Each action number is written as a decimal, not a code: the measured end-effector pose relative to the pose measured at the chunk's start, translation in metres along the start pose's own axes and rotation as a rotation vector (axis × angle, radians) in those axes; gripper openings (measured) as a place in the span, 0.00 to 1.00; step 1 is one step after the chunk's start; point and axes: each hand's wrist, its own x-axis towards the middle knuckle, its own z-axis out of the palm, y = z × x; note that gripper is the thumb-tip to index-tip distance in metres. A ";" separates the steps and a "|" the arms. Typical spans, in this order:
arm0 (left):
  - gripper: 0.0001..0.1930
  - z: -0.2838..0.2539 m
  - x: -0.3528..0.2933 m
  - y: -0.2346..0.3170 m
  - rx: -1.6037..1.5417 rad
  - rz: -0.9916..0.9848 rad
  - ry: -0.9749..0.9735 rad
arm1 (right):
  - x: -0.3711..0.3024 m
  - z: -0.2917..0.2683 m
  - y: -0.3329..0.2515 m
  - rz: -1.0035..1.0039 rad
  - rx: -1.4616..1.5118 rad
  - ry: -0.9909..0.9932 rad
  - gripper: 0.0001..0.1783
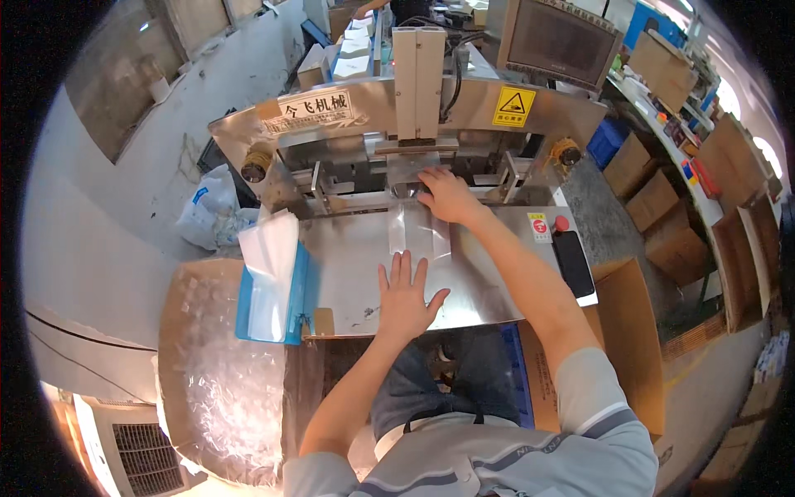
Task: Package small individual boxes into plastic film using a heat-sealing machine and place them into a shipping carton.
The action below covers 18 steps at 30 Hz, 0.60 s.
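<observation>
A sheet of clear plastic lies on the steel worktop of a machine, its far end reaching in under the press head. My left hand rests palm down at the near end of the plastic, fingers spread. Farther in, my right hand reaches over the far part of the plastic just below the press head. Its fingers are stretched out, and the fingertips touch a clear piece there. Whether that piece is separate from the near sheet I cannot tell.
Left on the worktop stands a blue holder with a stack of clear sheets. Below it, a carton holds plastic scraps. A red button and a black phone sit at right. Cartons line the right floor.
</observation>
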 end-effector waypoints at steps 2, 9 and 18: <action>0.36 0.001 -0.001 0.002 0.000 0.001 0.007 | 0.002 -0.003 0.000 -0.020 -0.040 0.045 0.30; 0.36 0.003 -0.002 0.002 -0.002 -0.060 -0.009 | 0.013 -0.015 0.002 -0.037 -0.033 0.083 0.29; 0.46 -0.011 0.001 0.001 -0.075 -0.170 0.178 | 0.031 -0.030 -0.008 0.051 -0.092 -0.071 0.30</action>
